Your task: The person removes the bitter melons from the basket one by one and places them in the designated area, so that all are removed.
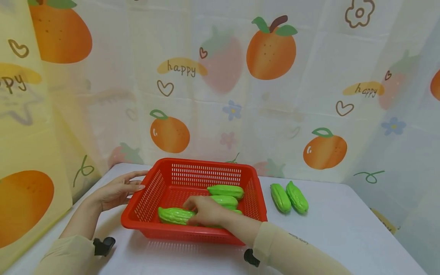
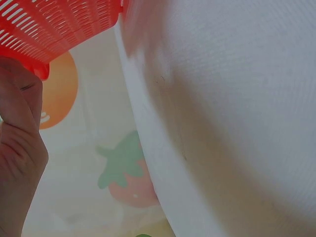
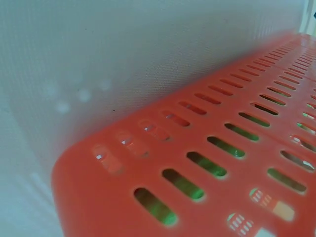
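In the head view a red slotted plastic basket (image 1: 209,165) stands on the table. My right hand (image 1: 209,212) reaches over its front rim and grips the right end of a ridged green bitter melon (image 1: 173,215), which lies near the front wall. Behind that hand are more bitter melons (image 1: 225,190) in the basket, partly hidden by it. At the basket's left rim, my left hand (image 1: 118,191) touches the outside with loosely extended fingers; the left wrist view shows this hand (image 2: 19,113) against the rim. The right wrist view shows the basket's slotted wall (image 3: 197,143), with green behind the slots.
Two more bitter melons (image 1: 288,197) lie side by side on the white table (image 1: 330,229), right of the basket. A fruit-printed curtain (image 1: 220,95) hangs behind the table, with another yellowish stretch along the left.
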`<act>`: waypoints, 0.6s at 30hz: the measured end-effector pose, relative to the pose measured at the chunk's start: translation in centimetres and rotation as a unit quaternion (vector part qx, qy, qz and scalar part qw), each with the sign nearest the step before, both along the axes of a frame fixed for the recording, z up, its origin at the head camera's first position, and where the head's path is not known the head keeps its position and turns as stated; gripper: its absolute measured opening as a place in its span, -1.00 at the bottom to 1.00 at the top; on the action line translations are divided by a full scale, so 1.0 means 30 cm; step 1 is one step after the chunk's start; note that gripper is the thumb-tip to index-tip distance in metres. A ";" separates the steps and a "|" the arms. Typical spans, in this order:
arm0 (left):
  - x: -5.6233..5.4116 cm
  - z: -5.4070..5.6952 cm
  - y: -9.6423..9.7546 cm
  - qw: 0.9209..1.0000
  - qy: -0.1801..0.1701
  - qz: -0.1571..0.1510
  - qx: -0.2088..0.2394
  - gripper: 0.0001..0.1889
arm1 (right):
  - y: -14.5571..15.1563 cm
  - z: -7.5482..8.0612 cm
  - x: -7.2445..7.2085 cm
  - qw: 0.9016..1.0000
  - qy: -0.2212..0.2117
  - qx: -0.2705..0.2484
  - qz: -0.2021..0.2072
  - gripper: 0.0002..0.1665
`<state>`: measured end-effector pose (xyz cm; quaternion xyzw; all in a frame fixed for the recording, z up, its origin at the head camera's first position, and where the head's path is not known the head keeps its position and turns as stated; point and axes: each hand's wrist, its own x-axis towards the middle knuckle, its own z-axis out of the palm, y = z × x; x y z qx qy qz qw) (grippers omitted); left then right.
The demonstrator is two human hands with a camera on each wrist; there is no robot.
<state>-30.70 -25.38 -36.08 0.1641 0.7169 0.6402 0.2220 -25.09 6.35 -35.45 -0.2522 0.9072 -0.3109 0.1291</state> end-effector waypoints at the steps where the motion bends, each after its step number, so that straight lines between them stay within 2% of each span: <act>1: 0.000 -0.001 -0.001 1.000 0.000 0.001 0.000 -0.42 | 0.000 -0.001 0.000 1.000 0.001 0.003 0.002 -0.58; 9: -0.001 -0.004 -0.005 1.000 -0.001 0.004 -0.001 -0.41 | -0.001 -0.008 -0.008 0.999 0.019 0.026 0.022 -0.57; 18: 0.002 -0.001 0.002 1.000 -0.003 0.005 0.002 -0.39 | 0.004 -0.004 -0.007 0.999 0.032 0.032 0.020 -0.56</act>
